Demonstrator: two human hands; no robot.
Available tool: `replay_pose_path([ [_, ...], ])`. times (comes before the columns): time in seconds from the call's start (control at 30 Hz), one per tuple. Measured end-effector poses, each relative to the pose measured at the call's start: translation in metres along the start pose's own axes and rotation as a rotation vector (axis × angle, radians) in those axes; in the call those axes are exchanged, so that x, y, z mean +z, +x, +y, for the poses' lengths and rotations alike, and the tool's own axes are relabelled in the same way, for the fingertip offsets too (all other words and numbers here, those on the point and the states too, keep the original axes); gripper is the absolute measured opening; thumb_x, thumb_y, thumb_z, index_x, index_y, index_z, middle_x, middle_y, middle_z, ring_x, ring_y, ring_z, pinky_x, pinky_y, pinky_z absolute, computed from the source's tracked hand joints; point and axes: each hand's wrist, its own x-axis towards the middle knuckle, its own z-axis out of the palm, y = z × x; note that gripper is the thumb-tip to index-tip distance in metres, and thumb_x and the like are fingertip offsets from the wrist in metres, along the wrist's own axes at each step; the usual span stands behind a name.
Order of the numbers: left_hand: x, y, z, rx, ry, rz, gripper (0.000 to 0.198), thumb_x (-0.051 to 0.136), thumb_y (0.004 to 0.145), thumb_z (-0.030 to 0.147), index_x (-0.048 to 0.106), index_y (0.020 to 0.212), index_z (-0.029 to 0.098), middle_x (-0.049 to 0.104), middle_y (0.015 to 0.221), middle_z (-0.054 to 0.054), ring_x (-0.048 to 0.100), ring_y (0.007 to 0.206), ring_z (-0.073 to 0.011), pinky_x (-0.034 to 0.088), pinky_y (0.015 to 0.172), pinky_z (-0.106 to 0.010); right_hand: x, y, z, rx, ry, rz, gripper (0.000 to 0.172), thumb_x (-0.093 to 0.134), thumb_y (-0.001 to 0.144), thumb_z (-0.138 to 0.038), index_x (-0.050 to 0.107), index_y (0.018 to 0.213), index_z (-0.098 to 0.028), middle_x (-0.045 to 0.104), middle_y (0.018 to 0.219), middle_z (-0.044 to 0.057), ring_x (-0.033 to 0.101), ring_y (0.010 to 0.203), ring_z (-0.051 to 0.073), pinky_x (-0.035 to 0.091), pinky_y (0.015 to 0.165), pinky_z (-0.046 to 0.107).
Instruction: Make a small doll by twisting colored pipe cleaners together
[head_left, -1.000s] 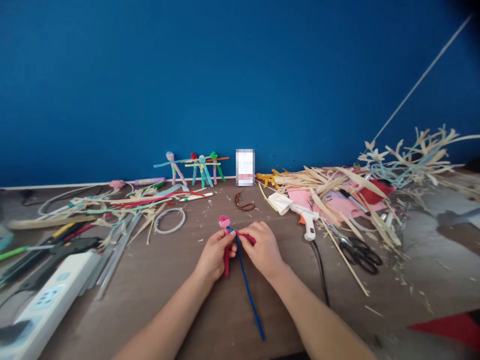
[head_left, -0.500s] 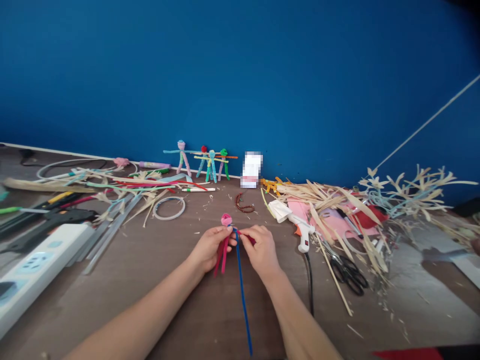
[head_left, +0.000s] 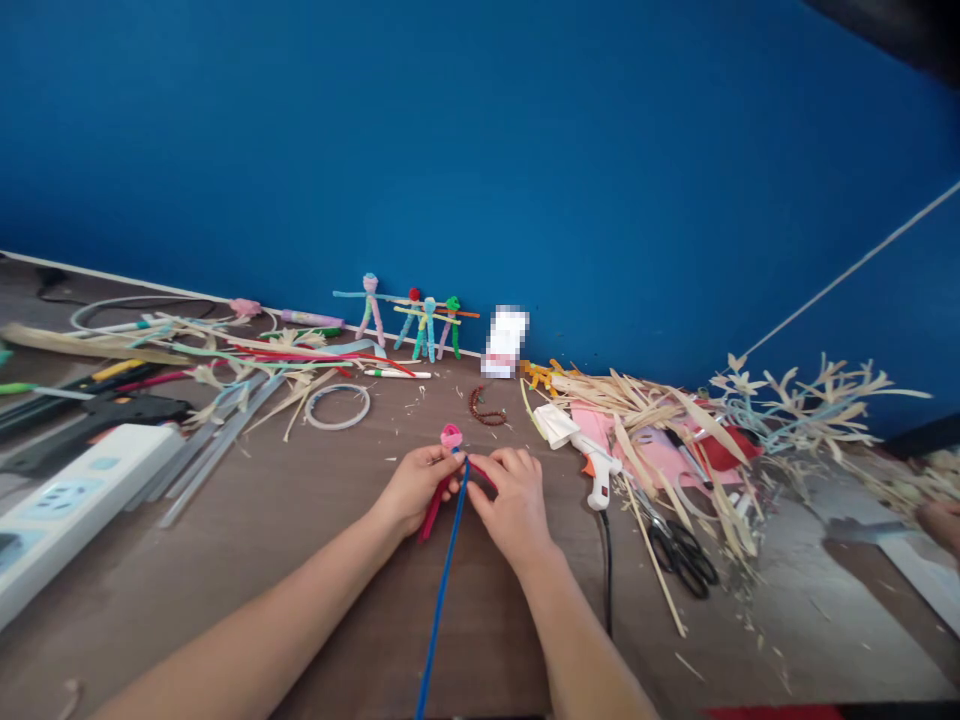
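Observation:
My left hand and my right hand meet over the middle of the brown table. Both pinch a small pipe-cleaner figure with a pink coiled head and red legs. The red legs hang out below my left hand. A long blue pipe cleaner is wound at the figure's neck between my fingertips and trails toward me across the table. Several finished pipe-cleaner figures lean against the blue wall behind.
A white glue gun and black scissors lie to the right among straw strips. A white power strip, a wire ring and a bead string sit left and centre. Another person's hand shows at far right.
The blue pipe cleaner's free end has swung from pointing right of me to pointing left. My view has tilted, so the table edge and wall line slope more.

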Motion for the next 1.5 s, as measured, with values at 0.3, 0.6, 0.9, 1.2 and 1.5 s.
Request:
replay_pose_path([
  [0.3, 0.001, 0.000, -0.001, 0.146, 0.162, 0.031, 0.017, 0.066, 0.061, 0.027, 0.060, 0.057, 0.012, 0.054, 0.044, 0.000, 0.045, 0.038, -0.0065, 0.034, 0.039, -0.016, 0.006, -0.001, 0.004, 0.110, 0.119, 0.057, 0.017, 0.054, 0.077, -0.028, 0.064, 0.091, -0.025, 0.058, 0.080, 0.003, 0.046, 0.080, 0.017, 0.028, 0.076, 0.032],
  [0.6, -0.001, -0.002, 0.003, 0.313, 0.456, -0.043, 0.012, 0.061, 0.066, 0.026, 0.064, 0.060, 0.015, 0.054, 0.047, 0.001, 0.047, 0.045, -0.0093, 0.036, 0.045, -0.018, 0.013, 0.003, 0.020, 0.331, 0.608, -0.047, 0.017, 0.056, 0.073, -0.029, 0.062, 0.064, -0.017, 0.055, 0.064, 0.001, 0.048, 0.065, 0.013, 0.036, 0.063, 0.024],
  [0.9, -0.001, -0.005, 0.002, 0.364, 0.469, -0.141, 0.013, 0.060, 0.067, 0.026, 0.066, 0.070, 0.015, 0.055, 0.056, 0.000, 0.046, 0.051, -0.0099, 0.038, 0.051, -0.018, 0.011, 0.004, 0.018, 0.694, 1.176, -0.189, 0.027, 0.064, 0.061, -0.038, 0.053, 0.054, -0.014, 0.043, 0.046, -0.006, 0.034, 0.044, 0.005, 0.025, 0.045, 0.019],
  [1.2, -0.002, -0.006, 0.002, 0.395, 0.448, -0.271, 0.019, 0.058, 0.071, 0.030, 0.064, 0.074, 0.012, 0.053, 0.074, -0.002, 0.044, 0.055, -0.0067, 0.039, 0.050, -0.018, 0.008, 0.003, 0.023, 0.831, 1.543, -0.345, 0.024, 0.072, 0.056, -0.032, 0.060, 0.058, -0.011, 0.057, 0.049, -0.002, 0.045, 0.043, 0.004, 0.029, 0.045, 0.016],
  [1.5, -0.001, -0.013, 0.012, 0.310, 0.340, -0.392, 0.017, 0.058, 0.072, 0.030, 0.064, 0.078, 0.015, 0.056, 0.097, -0.007, 0.051, 0.064, -0.0092, 0.043, 0.053, -0.019, 0.008, -0.002, 0.027, 0.733, 1.742, -0.518, 0.025, 0.071, 0.058, -0.032, 0.064, 0.057, -0.008, 0.062, 0.052, 0.004, 0.052, 0.042, 0.009, 0.037, 0.046, 0.022],
])
